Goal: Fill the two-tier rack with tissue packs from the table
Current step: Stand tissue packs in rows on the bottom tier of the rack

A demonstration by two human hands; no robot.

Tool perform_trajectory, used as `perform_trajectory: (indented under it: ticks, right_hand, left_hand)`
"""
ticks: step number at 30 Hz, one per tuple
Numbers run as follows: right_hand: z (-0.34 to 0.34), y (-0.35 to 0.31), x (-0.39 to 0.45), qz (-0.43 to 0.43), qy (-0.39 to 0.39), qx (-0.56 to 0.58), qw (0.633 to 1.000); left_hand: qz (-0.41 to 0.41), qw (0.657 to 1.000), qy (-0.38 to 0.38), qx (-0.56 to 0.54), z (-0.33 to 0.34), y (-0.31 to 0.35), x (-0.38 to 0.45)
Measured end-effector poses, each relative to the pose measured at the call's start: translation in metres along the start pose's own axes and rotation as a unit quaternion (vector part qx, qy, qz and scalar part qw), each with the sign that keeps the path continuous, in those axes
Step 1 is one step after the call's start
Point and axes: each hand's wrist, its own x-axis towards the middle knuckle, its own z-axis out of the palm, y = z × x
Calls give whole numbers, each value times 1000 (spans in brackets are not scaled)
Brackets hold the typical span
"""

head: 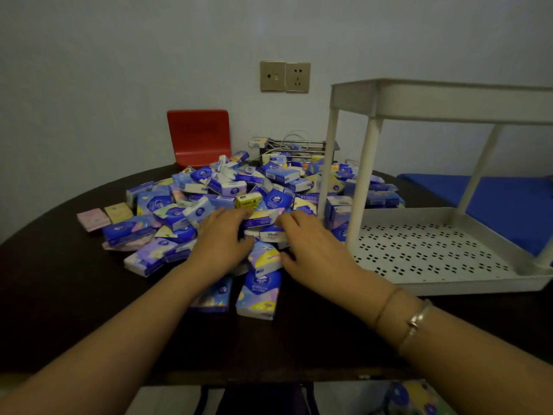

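Reaching into the heap, I have both hands down on the tissue packs (239, 190) piled across the dark tabletop (59, 280). My left hand (223, 235) lies palm-down on the near edge of the pile, fingers (239, 212) stretched forward and only slightly bent, their tips resting on packs just below a small yellow pack (248, 201). I cannot tell whether those tips are pinching anything; what shows is a flat, relaxed spread touching the packs. My right hand (311, 250) sits just beside it, also palm-down, its fingers (288, 221) loosely curved over a white-and-blue pack (273, 236), with the thumb lying against a purple-and-yellow pack (266, 257) between the two hands. A firm grip is not visible there either; the hand covers the packs rather than lifting one.

A blue pack (257, 295) lies closest to me on the tabletop, below the hands. To the right stands the white two-tier rack (434, 181); its perforated lower tier (419, 250) is bare, and its upper tier (449, 100) shows only from the side, so I cannot see its contents. Some packs lie against the rack's left posts. A red chair back (199, 136) stands behind the tabletop, below a wall socket (284, 77).
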Motion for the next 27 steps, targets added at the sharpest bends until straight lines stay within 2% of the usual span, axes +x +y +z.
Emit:
perform_trajectory:
  ticks: [3, 7, 9, 11, 13, 15, 19, 21, 23, 27]
  right_hand:
    - [16, 5, 15, 17, -8, -68, 998]
    - [11, 7, 19, 39, -3, -48, 998]
    - [-1, 6, 12, 35, 41, 14, 998]
    - [-21, 1, -1, 30, 89, 105, 990]
    - [-41, -4, -14, 38, 106, 189, 975]
    - [-52, -2, -22, 56, 110, 271, 955]
    - [-66, 4, -36, 83, 102, 389, 912]
    - [-73, 3, -44, 92, 107, 431, 891]
    - [-78, 4, -52, 90, 113, 469, 871]
    - [-89, 5, -67, 90, 128, 527, 836]
  left_hand:
    - [24, 996, 55, 59, 2, 5, 4]
    - [48, 989, 104, 91, -3, 8, 4]
    - [72, 985, 149, 42, -9, 10, 1]
    - [58, 981, 168, -80, -19, 20, -7]
    - [17, 965, 141, -220, -28, 33, -16]
    - [-14, 940, 80, -330, -34, 49, -26]
    - [-62, 831, -12, -552, -39, 88, -53]
    - [-67, 791, -44, -607, -40, 102, -62]
    - [-49, 781, -71, -619, -41, 113, -70]
    - [34, 818, -81, -568, -44, 127, -80]
